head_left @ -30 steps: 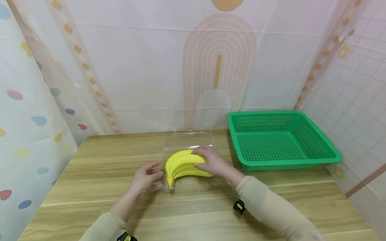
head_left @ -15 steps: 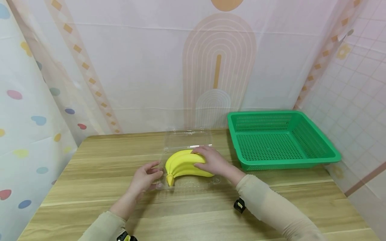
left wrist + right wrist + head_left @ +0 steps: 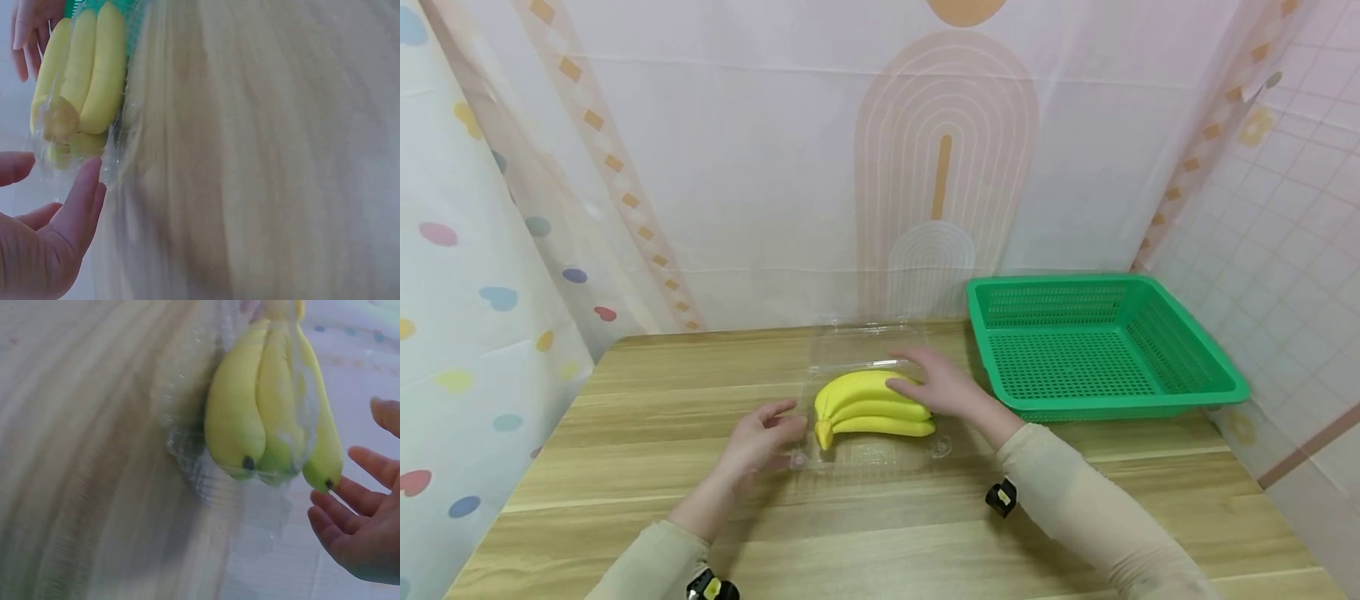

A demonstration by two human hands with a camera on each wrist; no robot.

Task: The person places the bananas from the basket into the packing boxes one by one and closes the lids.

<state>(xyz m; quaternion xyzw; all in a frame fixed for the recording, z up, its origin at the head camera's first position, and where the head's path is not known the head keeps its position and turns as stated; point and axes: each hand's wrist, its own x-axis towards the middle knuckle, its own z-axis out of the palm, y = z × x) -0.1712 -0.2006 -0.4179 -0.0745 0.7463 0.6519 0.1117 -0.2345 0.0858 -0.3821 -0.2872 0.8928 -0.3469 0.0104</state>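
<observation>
A bunch of yellow bananas (image 3: 874,405) lies in the base of a clear plastic clamshell box (image 3: 880,457), whose lid (image 3: 869,343) stands folded back behind it. The bunch's stem points toward the left front corner. At the box's left side is my left hand (image 3: 757,443), its loosely bent fingers touching or nearly touching the wall; the left wrist view shows a fingertip (image 3: 92,167) against the plastic by the stem. My right hand (image 3: 946,385) hovers over the right end of the bananas with spread fingers. In the right wrist view its fingers (image 3: 359,497) are by the banana tips without gripping them.
A green perforated basket (image 3: 1217,354) stands at the back right of the wooden table (image 3: 625,467), close to my right forearm. A patterned curtain (image 3: 760,183) hangs behind the table, with more printed cloth along both sides.
My right hand has let go of the bananas and moved slightly up and right. The bunch has rolled and settled into the box, showing more of its lower fruit. My left hand stays put.
</observation>
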